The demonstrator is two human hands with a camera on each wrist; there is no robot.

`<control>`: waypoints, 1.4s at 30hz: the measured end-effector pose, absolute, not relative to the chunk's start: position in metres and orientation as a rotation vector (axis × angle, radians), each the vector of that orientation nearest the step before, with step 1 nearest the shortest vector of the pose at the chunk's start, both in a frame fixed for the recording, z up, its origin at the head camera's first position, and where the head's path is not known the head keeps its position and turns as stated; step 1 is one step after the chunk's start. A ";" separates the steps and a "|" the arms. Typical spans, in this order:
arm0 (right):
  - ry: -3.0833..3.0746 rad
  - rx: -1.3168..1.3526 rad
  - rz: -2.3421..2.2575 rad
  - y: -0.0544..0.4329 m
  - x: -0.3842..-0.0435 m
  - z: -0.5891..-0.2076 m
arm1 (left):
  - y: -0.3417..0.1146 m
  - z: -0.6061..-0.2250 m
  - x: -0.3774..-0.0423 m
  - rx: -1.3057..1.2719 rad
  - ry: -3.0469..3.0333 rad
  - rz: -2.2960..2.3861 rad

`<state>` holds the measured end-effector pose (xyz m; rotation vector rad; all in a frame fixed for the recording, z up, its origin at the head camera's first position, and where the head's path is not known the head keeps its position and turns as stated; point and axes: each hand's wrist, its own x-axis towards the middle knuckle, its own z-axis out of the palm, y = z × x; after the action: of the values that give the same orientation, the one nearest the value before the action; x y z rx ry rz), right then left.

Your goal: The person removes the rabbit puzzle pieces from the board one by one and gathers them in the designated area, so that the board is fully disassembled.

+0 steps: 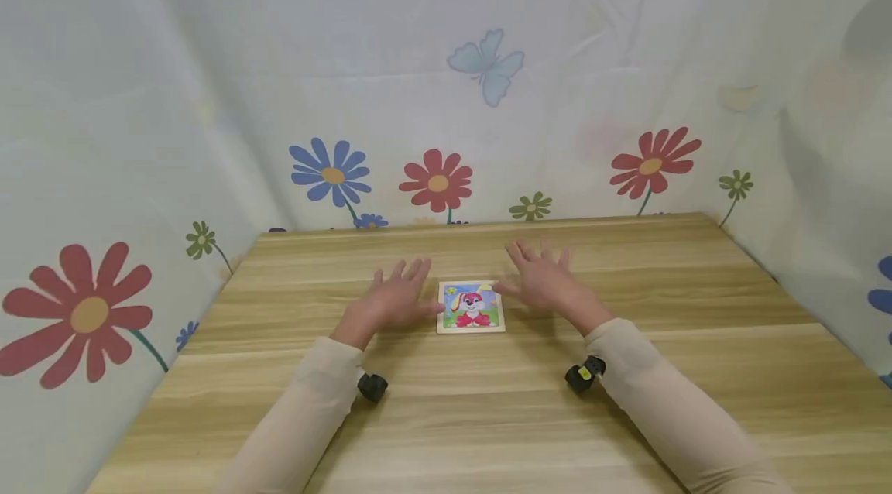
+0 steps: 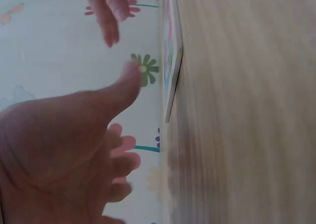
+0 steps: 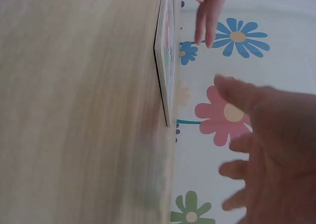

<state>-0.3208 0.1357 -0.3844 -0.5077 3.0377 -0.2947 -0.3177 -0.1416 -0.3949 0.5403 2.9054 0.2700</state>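
A small square picture puzzle with a pale wooden border and a red-and-white cartoon rabbit lies flat on the wooden table. On its left side is my left hand, fingers spread, the thumb tip overlapping the puzzle's edge in the head view. My right hand mirrors it on the other side, thumb pointing inward over the upper right corner. Both wrist views show the hands raised above the tabletop with the puzzle seen edge-on. Neither hand holds anything.
The wooden table runs back to a white curtain printed with flowers and a butterfly. Curtain also hangs at the left and right sides. Small black wrist cameras sit beneath the beige sleeves.
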 end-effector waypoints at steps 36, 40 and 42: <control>2.728 -0.684 -0.182 0.123 -0.308 -0.389 | -0.137 -0.395 -0.313 0.716 2.684 0.211; 2.729 -0.693 -0.163 0.123 -0.307 -0.390 | -0.137 -0.395 -0.315 0.732 2.661 0.245; 2.730 -0.696 -0.155 0.123 -0.307 -0.390 | -0.137 -0.396 -0.316 0.755 2.656 0.259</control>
<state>-0.3073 0.1234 -0.3903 -0.6958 2.7300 -0.1548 -0.3155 -0.1374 -0.3957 0.7546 2.6559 0.2591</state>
